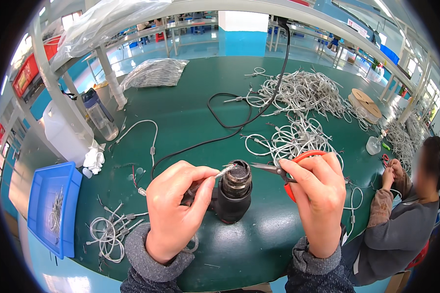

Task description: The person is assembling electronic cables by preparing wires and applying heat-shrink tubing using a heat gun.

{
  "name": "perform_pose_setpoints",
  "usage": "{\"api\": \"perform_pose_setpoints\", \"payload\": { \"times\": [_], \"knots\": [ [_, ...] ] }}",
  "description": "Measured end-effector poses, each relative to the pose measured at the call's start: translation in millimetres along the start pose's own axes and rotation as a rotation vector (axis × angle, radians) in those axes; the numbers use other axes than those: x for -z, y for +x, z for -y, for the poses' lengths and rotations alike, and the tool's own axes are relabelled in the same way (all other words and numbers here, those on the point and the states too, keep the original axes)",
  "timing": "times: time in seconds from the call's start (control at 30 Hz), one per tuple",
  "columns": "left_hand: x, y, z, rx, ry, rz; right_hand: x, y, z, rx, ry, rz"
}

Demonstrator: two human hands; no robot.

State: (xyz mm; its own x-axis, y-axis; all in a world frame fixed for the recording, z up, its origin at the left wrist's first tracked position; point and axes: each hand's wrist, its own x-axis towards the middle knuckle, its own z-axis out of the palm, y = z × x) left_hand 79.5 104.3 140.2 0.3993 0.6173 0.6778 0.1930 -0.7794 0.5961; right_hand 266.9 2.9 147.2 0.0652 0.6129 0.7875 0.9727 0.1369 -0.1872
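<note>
Between thumb and forefinger, my left hand pinches the end of a thin grey cable, its stripped tip lying by the mouth of a heat gun. That black heat gun stands upright on the table, nozzle up. My right hand is closed on red-handled scissors, whose blades point left toward the nozzle and the cable tip, a little apart from both. A loop of cable shows below my left wrist. Part of the heat gun's body is hidden behind my left hand.
Tangled grey cables heap at the back right, near a cable spool. A black cord crosses the green table. At left are a blue tray, a water bottle and more cables. A co-worker sits at right.
</note>
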Motion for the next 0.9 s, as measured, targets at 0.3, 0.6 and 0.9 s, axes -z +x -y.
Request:
{"api": "perform_pose_setpoints", "payload": {
  "times": [0.3,0.6,0.9],
  "knots": [
    [-0.2,-0.1,0.9,0.019,-0.013,0.001,0.2,0.1,-0.1,-0.013,0.021,0.028],
    [1.3,-0.8,1.0,0.013,-0.004,-0.004,0.2,0.7,1.7,-0.021,0.056,0.039],
    [0.5,-0.1,-0.4,0.018,-0.007,-0.007,2.8,0.7,1.4,-0.036,0.068,0.062]
  ]
}}
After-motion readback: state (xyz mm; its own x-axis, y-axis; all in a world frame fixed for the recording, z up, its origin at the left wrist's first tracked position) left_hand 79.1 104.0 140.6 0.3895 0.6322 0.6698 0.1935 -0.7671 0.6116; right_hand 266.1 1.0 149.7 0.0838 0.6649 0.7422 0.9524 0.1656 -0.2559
